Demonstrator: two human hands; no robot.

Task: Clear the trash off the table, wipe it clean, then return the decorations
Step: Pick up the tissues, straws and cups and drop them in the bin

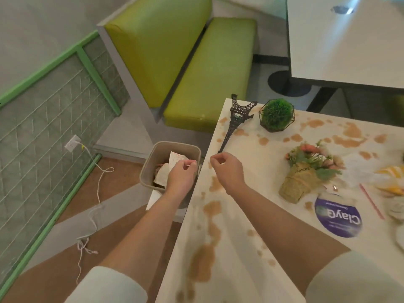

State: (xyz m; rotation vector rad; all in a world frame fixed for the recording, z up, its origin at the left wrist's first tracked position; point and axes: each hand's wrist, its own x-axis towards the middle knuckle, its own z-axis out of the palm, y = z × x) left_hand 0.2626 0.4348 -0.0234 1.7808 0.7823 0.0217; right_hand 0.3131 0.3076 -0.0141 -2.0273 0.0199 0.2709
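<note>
Tower model (235,122) lying flat, tip toward right hand (227,169)

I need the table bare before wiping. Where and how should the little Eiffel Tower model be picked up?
Judging by its pose, pinch the tower around its slim middle shaft, coming from above. It lies flat near the table edge, its tip close to the right hand, its wide legs pointing away, so the narrow shaft fits the fingers best.

Yellow wrapper (391,178) cut off, blurred
</note>
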